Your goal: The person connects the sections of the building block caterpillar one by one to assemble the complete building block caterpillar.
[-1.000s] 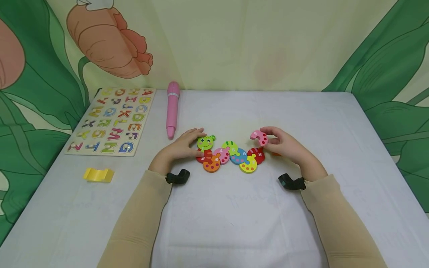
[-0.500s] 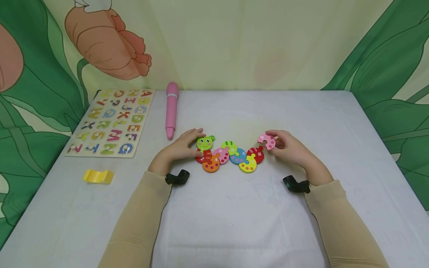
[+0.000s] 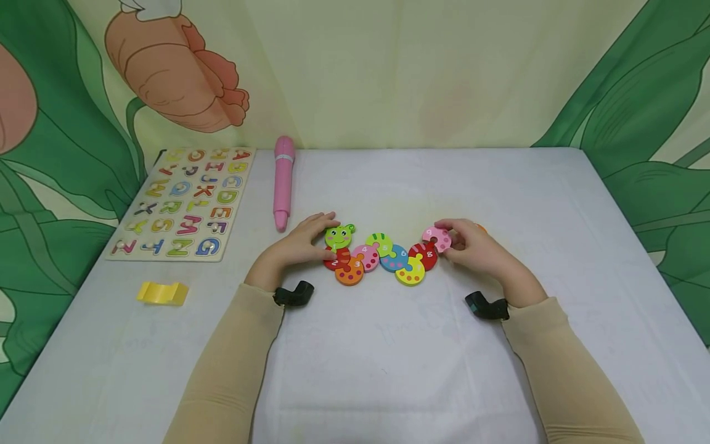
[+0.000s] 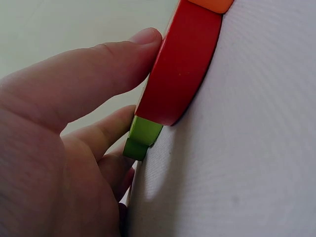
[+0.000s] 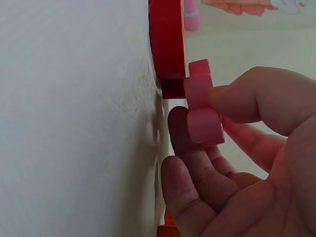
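My right hand (image 3: 471,243) pinches a pink dotted puzzle piece (image 3: 437,238) between thumb and fingers. In the right wrist view this pink piece (image 5: 202,103) is raised off the cloth, close over the end of the red piece numbered 8 (image 3: 423,255). That red piece ends a joined caterpillar of numbered wooden pieces, with yellow (image 3: 410,272), blue (image 3: 395,259) and other colours leading to a green smiling head (image 3: 339,237). My left hand (image 3: 296,246) rests at the head end. Its thumb touches the top of the red piece numbered 2 (image 4: 180,64), its fingers lying by the green head piece (image 4: 144,131).
An orange piece (image 3: 481,228) shows partly behind my right hand. At the back left lie an alphabet puzzle board (image 3: 183,203) and a pink pen-shaped toy (image 3: 283,185). A yellow wavy block (image 3: 163,293) sits left of my left arm. White cloth (image 3: 377,364) covers the table.
My right hand moved right with the pink piece, turning its notch downward, then came back left and down over the end of the red piece 8. The left hand stayed in place.
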`<state>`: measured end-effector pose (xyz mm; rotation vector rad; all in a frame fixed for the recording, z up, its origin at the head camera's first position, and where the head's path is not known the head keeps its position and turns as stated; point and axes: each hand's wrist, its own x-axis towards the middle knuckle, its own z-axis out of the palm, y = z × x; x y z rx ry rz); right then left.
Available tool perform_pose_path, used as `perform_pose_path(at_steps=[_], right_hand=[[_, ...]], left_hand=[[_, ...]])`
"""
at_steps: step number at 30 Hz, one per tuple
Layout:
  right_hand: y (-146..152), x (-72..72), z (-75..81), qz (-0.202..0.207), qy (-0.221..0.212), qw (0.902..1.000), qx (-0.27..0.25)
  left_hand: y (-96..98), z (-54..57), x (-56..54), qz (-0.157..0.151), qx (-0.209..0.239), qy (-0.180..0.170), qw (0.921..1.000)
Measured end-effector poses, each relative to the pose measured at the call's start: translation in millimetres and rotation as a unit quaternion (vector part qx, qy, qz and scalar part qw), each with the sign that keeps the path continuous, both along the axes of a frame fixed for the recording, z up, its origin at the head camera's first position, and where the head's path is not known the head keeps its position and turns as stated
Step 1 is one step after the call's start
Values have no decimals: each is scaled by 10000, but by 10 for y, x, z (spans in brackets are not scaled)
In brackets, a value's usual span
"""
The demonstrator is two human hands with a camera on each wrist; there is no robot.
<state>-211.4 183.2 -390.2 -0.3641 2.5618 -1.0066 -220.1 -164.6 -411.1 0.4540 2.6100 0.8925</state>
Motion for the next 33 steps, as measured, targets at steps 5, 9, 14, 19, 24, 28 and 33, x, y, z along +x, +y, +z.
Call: perform_pose_path(at_steps=[5, 9, 14, 19, 24, 28, 33], right_hand=[[-2, -1, -11, 67, -36, 10000, 15], [-10, 4, -4, 86, 37, 9998, 175], [-25, 16, -4, 92, 125, 9991, 386], [-28, 24, -21, 115, 243, 9981, 547], [22, 24, 17, 108, 325, 9973, 654], [149, 0, 77, 24, 482, 9962, 723], [368, -47, 120, -187, 606, 9933, 966]], left_hand=[[4, 2, 0, 27, 20, -18, 10000], [3, 3, 4, 37, 38, -12, 10000], [-7, -10, -5, -5, 31, 27, 10000], [-19, -34, -23, -68, -25, 81, 9999], [-19, -44, -26, -50, -3, 70, 10000], [-20, -45, -29, -59, -3, 69, 10000], [-21, -45, -29, -79, 10, 78, 9999]])
